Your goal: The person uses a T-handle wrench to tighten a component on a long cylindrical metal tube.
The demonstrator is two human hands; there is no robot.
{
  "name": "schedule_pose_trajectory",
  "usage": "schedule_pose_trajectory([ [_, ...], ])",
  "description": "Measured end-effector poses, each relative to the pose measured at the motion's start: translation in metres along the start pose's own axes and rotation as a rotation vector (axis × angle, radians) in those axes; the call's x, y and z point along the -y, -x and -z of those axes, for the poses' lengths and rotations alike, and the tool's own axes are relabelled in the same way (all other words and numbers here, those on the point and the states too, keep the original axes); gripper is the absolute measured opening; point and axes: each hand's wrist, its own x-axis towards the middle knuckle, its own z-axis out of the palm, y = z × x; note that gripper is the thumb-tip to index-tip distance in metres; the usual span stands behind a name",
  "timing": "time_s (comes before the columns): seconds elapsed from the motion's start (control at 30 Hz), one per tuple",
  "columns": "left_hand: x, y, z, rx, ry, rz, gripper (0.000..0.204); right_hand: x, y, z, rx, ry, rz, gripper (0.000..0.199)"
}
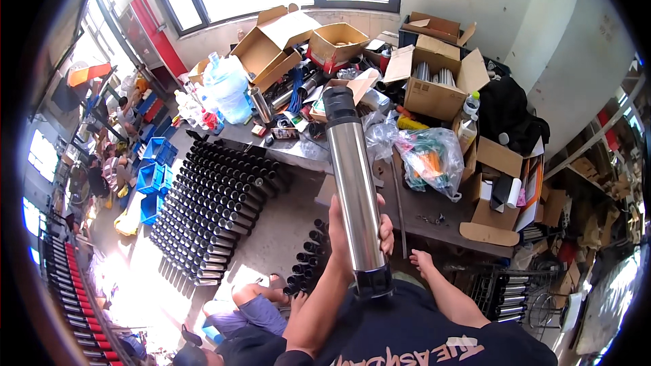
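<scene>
Overhead, I see my left hand (352, 234) wrapped around a long steel cylinder (356, 183) with black caps at both ends, the grip closed about its lower half so that the tube stands nearly upright, tilted slightly, in front of my chest. My right hand (422, 261) hangs just beside the lower cap, fingers loosely curled and holding nothing, apart from the tube. Below and beyond the raised cylinder lies a cluttered worktop (434, 217), grey and littered, where a clear plastic bag (427, 156) stuffed with orange and green pieces sits just right of the tube. Further back on the same worktop, an open cardboard box (441, 88) shows several shiny tubes standing inside it, and more open cartons (278, 44) crowd the far edge under the window. A large, pale blue water bottle (227, 88) stands near the left end of the clutter. On the floor to my left, many rows of similar black-capped tubes (217, 196) lie packed side by side in a broad block, and a smaller cluster (308, 257) lies close by my left forearm. Blue plastic crates (152, 176) are stacked beyond those rows. Another person (251, 305) crouches on the floor at the lower edge, near the smaller cluster, while others sit farther off at the far left.
</scene>
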Motion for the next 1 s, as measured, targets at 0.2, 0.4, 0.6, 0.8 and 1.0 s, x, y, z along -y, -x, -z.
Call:
schedule_pose_trajectory([
  [0.2,-0.013,-0.001,-0.003,-0.149,-0.087,0.003,0.086,-0.031,0.002,0.035,-0.029,0.027,-0.033,0.037],
  [0.4,-0.028,-0.017,0.040,-0.161,-0.139,-0.123,0.084,-0.055,0.014,0.062,-0.092,0.280,-0.027,0.036],
  [0.6,-0.017,-0.025,0.065,-0.116,0.010,-0.137,0.080,-0.065,0.017,0.077,-0.082,0.421,-0.004,0.038],
  [0.8,-0.027,-0.027,0.046,-0.345,-0.174,-0.107,0.087,-0.090,-0.002,0.079,-0.108,0.552,0.084,0.038],
  [1.0,-0.042,-0.022,0.029,-0.513,-0.394,-0.118,0.079,-0.077,0.006,0.053,-0.131,0.748,0.163,0.044],
])
